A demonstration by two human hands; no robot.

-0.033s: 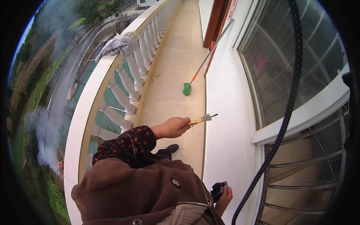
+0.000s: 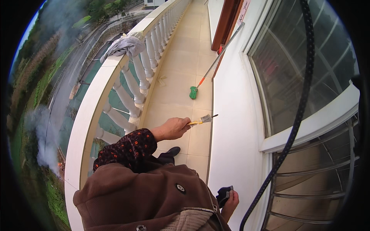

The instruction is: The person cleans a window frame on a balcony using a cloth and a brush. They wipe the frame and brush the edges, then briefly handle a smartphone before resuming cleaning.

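While closed, left grip [image 2: 175,128] around paintbrush [image 2: 203,120].

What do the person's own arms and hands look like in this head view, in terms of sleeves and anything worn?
The left arm wears a dark sleeve with a small red-orange flower print, ending at the wrist. The left hand is bare: no glove, no ring or watch visible. The right hand is bare too; its arm is mostly hidden behind a brown ribbed coat with a dark button, over a beige knit layer.

Tiled balcony [image 2: 181,82], white balustrade [image 2: 127,96], barred window [image 2: 308,77]
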